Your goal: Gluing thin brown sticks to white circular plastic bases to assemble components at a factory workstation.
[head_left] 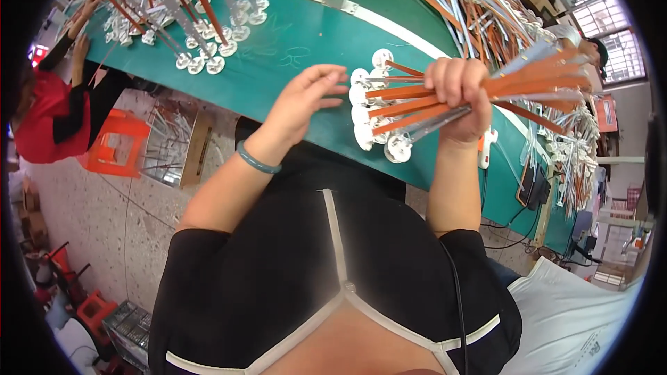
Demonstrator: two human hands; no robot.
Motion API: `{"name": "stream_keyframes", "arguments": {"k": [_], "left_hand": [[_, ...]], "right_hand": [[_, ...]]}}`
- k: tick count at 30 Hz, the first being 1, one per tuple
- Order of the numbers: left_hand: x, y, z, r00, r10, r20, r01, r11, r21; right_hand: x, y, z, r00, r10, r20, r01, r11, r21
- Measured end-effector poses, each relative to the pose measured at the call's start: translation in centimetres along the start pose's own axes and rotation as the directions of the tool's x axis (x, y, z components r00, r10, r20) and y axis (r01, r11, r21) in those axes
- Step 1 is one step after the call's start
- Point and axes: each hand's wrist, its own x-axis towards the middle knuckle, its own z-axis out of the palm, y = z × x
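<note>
My right hand point(460, 94) is closed round a bundle of long flat strips point(410, 105), some orange-brown and some clear or silvery. Each strip seems to end in a round white disc point(363, 114); the discs cluster at the bundle's left end. Beyond my fist the strips fan out to the right, blurred at their tips. My left hand point(306, 97), with a bracelet on its wrist, is raised a short way left of the discs. Its fingers stretch toward them without touching, and nothing is in it.
Strips with white discs point(215, 64) stand upright on the green table point(278, 48) at the far left. A large heap of them point(479, 14) lies far right. A co-worker in red point(55, 111) is at the left, near an orange stool point(118, 144) and a box of strips point(170, 146).
</note>
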Motion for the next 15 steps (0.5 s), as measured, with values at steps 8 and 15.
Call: {"name": "stream_keyframes", "arguments": {"k": [8, 15], "left_hand": [[-0.2, 1.1, 1.4, 0.992, -0.056, 0.114, 0.059, 0.998, -0.03], [0.3, 2.0, 2.6, 0.988, 0.011, 0.151, -0.038, 0.983, 0.181]], "right_hand": [[-0.2, -1.9, 2.3, 0.972, -0.099, 0.214, 0.096, 0.995, 0.022], [0.2, -3.6, 1.5, 0.88, -0.049, 0.473, 0.057, 0.998, -0.001]]}}
